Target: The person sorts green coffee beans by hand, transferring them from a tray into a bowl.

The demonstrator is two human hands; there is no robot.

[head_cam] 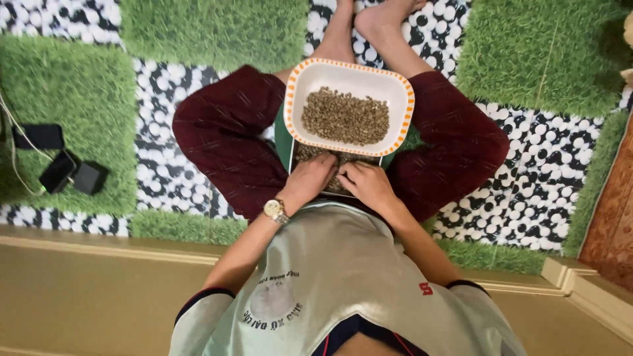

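- The person sits cross-legged on the floor [165, 178], which is covered in a black-and-white pebble pattern with green grass mats [66, 99] laid over it.
- A white tray [297, 86] with an orange rim rests on the lap, between the knees; a heap of small brownish beans [345, 117] lies in its middle.
- A green tray [283, 142] sits under the white one and juts out at the near edge, holding more beans [310, 153].
- The left hand [310, 179] lies palm down at the near edge of the green tray, fingers curled into the beans there; whether it pinches any cannot be told.
- The right hand [369, 184] lies just beside it, fingers bent down onto the same beans, the two hands almost touching; its hold cannot be told either.
- A watch [275, 209] with a pale face is on the left wrist.
- Well apart at the left edge of the floor, on a grass mat, lie three dark devices [62, 168] with a thin white cable [13, 142].
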